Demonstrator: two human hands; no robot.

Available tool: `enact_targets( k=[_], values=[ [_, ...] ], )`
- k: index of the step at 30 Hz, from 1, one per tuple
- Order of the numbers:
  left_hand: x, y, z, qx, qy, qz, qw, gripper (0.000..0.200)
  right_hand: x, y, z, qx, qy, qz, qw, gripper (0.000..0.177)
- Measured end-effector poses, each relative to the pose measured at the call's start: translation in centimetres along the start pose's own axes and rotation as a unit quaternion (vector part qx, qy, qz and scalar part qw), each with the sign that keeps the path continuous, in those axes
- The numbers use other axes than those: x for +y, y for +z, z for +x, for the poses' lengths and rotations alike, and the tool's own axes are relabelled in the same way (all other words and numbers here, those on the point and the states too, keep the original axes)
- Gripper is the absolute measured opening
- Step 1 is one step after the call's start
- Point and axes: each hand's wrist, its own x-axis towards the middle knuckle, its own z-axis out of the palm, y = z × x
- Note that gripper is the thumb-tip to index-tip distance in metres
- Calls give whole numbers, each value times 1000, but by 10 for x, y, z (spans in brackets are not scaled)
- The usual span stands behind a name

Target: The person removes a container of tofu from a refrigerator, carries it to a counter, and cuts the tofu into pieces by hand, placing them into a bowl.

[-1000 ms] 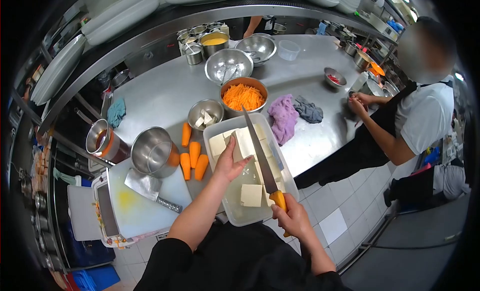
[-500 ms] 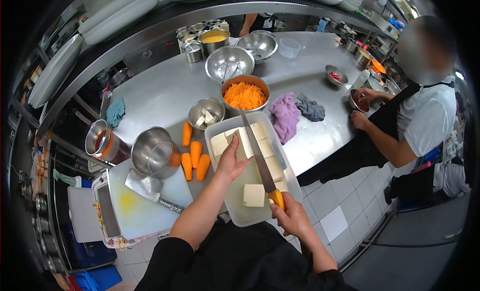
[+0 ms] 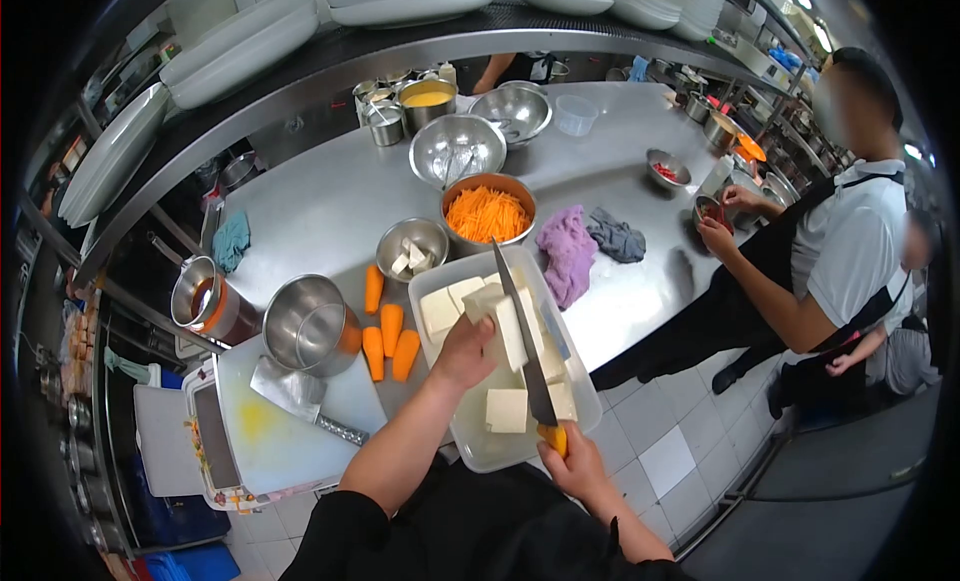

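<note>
Right hand [image 3: 573, 468] is nearest the camera, clenched round the yellow handle of the knife [image 3: 520, 331]. The blade runs away from the body over the tub, tip pointing to the far rim. The low grip at the handle end probably keeps the long blade level.

Left hand [image 3: 465, 351] grasps the tofu block [image 3: 507, 326], fingers curled over its near side. The block is lifted a little above the other pieces and pressed against the flat of the blade. The palm seems to brace the soft block so it does not break.

Both are over the clear plastic tub [image 3: 470, 449], which holds cloudy water. That likely keeps the tofu wet. A loose square piece [image 3: 507, 409] lies in it near the handle, with more slabs at the far end.

To the left are a white cutting board [image 3: 275, 431] with a cleaver [image 3: 290, 381] lying flat, and a steel pot [image 3: 310, 326] at the board's far corner. Peeled carrots [image 3: 390, 331] lie on the counter between pot and tub.

Beyond is a small bowl [image 3: 412, 249] of tofu bits, touching the tub rim or just beside it. Behind that sits a bowl of shredded carrot [image 3: 487, 211]. A purple cloth [image 3: 566, 246] and a grey cloth [image 3: 617, 236] are bunched to the right.

Far right, a co-worker's hands [image 3: 718, 231] are at a small bowl on the steel counter [image 3: 330, 196].
</note>
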Motion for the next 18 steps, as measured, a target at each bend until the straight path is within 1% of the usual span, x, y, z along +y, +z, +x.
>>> enact_targets(
  k=[1,2,4,5,9,11,12,14,18],
  values=[
    [7,8,0,-54,-20,-6,998,70,10,6,-3,13,-4,6,1000,34],
    [10,17,-1,-56,-16,-6,998,70,17,10,-4,14,-9,4,1000,34],
    [12,34,-3,-58,-6,64,996,83,26,16,-6,55,-79,11,995,35],
    [16,43,-1,-80,-15,52,995,84,28,19,-5,66,-99,12,993,35],
    [17,57,-3,-83,-13,66,994,83,24,20,-1,70,-102,30,992,34],
    [18,60,-3,-75,-16,81,994,83,22,20,2,55,-69,17,996,34],
    [18,61,-3,-74,-15,80,994,83,21,21,3,53,-69,16,996,34],
    [17,61,-3,-72,-3,53,996,65,18,21,7,50,-59,6,997,35],
    [17,57,-4,-57,3,66,996,61,7,20,13,19,-20,4,1000,34]
  ],
)
